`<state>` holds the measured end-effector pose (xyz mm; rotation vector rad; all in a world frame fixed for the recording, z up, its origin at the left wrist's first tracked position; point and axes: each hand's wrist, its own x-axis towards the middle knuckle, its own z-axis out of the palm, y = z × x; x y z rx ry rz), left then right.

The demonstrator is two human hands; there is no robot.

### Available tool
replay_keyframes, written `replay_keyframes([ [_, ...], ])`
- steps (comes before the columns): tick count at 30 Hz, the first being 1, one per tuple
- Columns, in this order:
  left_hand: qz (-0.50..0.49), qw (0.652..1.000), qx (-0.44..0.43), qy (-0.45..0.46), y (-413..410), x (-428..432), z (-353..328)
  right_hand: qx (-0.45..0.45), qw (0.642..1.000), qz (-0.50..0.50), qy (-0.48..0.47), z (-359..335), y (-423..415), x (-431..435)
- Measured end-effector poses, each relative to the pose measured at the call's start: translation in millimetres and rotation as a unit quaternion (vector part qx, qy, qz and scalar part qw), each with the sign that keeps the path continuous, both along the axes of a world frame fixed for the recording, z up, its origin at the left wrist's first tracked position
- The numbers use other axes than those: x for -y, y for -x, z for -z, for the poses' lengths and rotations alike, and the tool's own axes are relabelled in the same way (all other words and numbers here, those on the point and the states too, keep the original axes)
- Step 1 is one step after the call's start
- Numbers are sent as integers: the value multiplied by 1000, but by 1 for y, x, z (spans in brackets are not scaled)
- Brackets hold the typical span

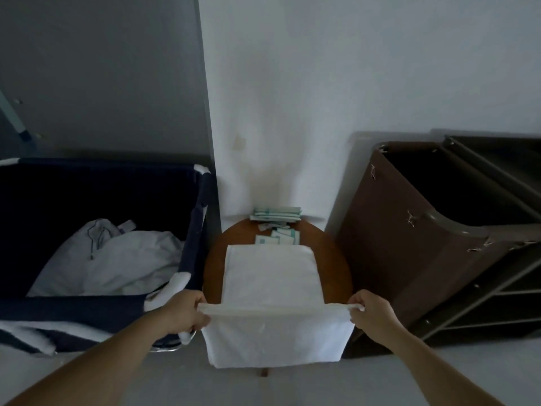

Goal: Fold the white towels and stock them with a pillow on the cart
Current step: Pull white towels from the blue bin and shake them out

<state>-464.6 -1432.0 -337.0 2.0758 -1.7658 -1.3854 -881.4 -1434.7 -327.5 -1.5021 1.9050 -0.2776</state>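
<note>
- A round brown wooden bench (330,259) stands against the white wall (322,83).
- Small white-and-green paper packets (276,213) lie stacked at its far edge, with more loose packets (278,238) just in front.
- A dark navy fabric laundry bin (199,230) stands to the left, holding crumpled white linen (117,265).

Two bare forearms — no sleeves, no gloves — each ending in a bare grip: left (186,313), right (370,313).

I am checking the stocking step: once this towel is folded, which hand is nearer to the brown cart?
The right hand. It pinches the white towel on the side where the brown cart stands; the left hand is beside the navy bin.
</note>
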Motion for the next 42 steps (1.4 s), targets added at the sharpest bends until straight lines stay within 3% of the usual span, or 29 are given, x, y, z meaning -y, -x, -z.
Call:
replay_keyframes([
  [5,49,994,11,-93,2,10,4,-22,992,-7,-124,15,4,20],
  [15,-66,998,-5,10,14,142,18,-75,996,-41,7,31,12,144],
  [20,-163,986,-4,19,26,223,59,-24,999,-20,34,76,11,240],
  [31,-272,961,25,-51,43,328,178,15,998,35,-52,210,2,362],
  [42,-246,965,48,-77,43,371,254,7,985,143,-93,275,-18,390],
])
